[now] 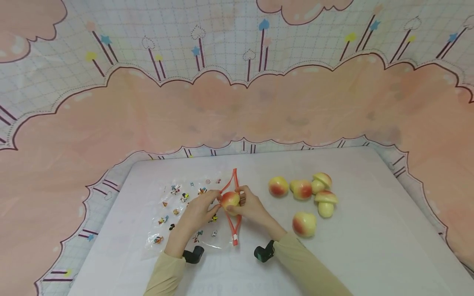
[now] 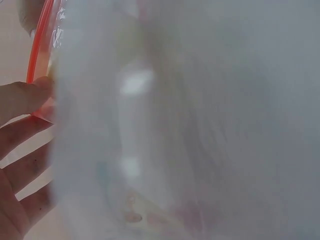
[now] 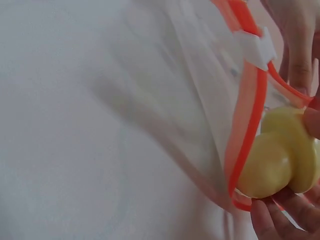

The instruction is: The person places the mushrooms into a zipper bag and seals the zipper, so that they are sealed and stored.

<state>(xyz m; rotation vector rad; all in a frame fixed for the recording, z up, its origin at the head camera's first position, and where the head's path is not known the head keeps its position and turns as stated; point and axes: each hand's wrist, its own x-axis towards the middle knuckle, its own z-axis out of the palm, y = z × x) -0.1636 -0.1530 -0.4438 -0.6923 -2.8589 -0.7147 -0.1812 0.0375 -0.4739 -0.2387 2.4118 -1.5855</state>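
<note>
My right hand (image 1: pixel 253 207) is curling its fingers around the peach (image 1: pixel 230 200) at the bag (image 1: pixel 185 213) mouth; my left hand (image 1: pixel 200 209) is pinching, I think, the orange rim (image 1: pixel 232 181). Losing that rim is risking the mouth closing and the peach rolling across the table (image 1: pixel 370 246).

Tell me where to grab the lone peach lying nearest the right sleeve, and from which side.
Grip the lone peach across its round middle, coming from above. It lies apart from the other fruit on the white table, so its sides look free, and the rounded body likely suits a thumb-and-fingers wrap.
</note>
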